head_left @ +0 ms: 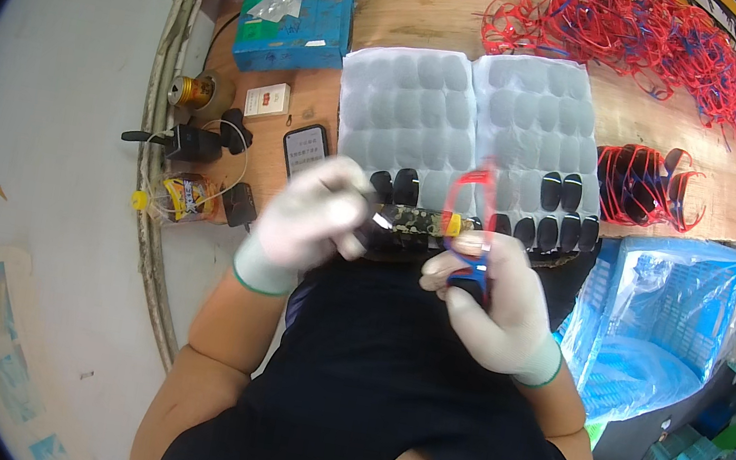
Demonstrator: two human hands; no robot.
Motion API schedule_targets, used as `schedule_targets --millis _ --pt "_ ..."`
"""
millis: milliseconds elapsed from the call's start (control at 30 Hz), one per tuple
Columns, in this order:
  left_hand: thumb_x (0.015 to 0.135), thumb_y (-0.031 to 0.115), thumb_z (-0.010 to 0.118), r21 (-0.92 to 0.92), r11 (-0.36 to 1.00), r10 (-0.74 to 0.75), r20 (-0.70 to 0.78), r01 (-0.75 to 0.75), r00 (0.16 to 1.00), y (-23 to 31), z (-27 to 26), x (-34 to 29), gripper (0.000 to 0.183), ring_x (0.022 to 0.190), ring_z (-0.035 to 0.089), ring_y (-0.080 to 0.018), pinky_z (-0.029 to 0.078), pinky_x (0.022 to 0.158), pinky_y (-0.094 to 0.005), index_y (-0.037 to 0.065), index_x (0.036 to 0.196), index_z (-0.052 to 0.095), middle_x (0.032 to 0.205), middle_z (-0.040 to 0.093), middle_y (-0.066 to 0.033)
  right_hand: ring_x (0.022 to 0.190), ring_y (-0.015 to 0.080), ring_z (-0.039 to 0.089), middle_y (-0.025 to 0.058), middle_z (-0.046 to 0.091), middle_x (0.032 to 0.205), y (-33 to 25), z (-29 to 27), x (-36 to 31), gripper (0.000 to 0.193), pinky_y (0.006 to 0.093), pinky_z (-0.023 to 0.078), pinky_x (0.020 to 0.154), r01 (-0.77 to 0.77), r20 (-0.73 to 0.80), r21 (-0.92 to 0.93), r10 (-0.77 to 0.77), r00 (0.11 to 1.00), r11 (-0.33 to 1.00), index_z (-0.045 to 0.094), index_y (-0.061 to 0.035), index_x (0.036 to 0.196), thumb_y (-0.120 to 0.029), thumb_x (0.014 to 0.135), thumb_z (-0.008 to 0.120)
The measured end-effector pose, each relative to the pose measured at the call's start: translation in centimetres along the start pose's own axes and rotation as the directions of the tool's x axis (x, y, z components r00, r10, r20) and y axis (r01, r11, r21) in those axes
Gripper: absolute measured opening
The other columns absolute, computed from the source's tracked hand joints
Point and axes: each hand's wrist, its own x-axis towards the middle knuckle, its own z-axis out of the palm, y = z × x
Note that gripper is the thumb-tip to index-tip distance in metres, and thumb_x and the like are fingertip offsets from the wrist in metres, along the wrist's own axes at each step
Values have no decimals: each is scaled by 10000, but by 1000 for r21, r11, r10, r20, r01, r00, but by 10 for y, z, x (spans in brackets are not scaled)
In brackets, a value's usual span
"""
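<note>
My right hand [508,315], in a white glove, grips a red and blue eyeglass frame [474,189] upright, with a dark lens [469,287] showing at its lower end. The frame's upper part is blurred. Left of it, my gloved left hand [318,212] is raised with its fingers curled in; a dark, glinting shape at the fingertips is too smeared to name. Beyond both hands lies a pale tray sheet [407,106] with rows of oval hollows. Dark lenses [406,186] sit in some of its near hollows. A patterned cylindrical thing [422,221] lies along its near edge.
Red and blue frames [630,36] are heaped at the far right, with a stack of lensed glasses [649,186] nearer. A blue crate [652,323] with plastic film stands right. At left are a blue box [297,12], a phone [306,151], a can [192,91] and a cable.
</note>
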Motion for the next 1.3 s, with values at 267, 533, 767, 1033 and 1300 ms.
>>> schedule_targets --millis 267,533,767,1033,1300 --pt "979 124 619 -189 958 -192 130 214 973 -21 47 5 164 718 607 -97 496 632 -232 20 1103 596 905 657 -70 683 231 697 74 680 766 -11 -1 6 119 307 541 658 -32 43 -235 43 998 971 642 -30 1034 -104 941 635" --pt "964 172 654 -288 943 -126 158 168 979 -30 52 9 202 727 593 -99 481 640 -236 15 1084 614 926 653 -74 733 259 685 95 679 823 -14 -14 5 176 335 538 694 -3 126 -181 26 992 983 657 -42 1103 -106 970 562" --pt "957 243 669 -113 990 -66 137 81 988 -32 47 21 231 709 600 -104 492 652 -249 32 1031 609 903 651 -52 717 362 649 142 650 788 -13 -13 9 196 431 508 625 210 67 -454 -202 977 866 648 -54 1088 -85 910 572" --pt "978 287 595 133 990 -45 38 39 998 -18 76 26 307 767 601 -120 483 715 -258 -12 1052 599 919 666 -77 566 329 588 123 584 655 -11 -21 6 203 409 451 533 275 -20 -669 -387 922 690 673 5 993 -19 793 692" --pt "1042 164 522 389 921 20 36 -33 999 -14 87 15 231 909 640 -120 514 818 -277 -14 1159 612 1031 684 -71 660 390 606 175 601 742 -16 -31 1 126 375 488 580 47 -143 -363 -105 984 931 662 -20 993 -56 873 668"
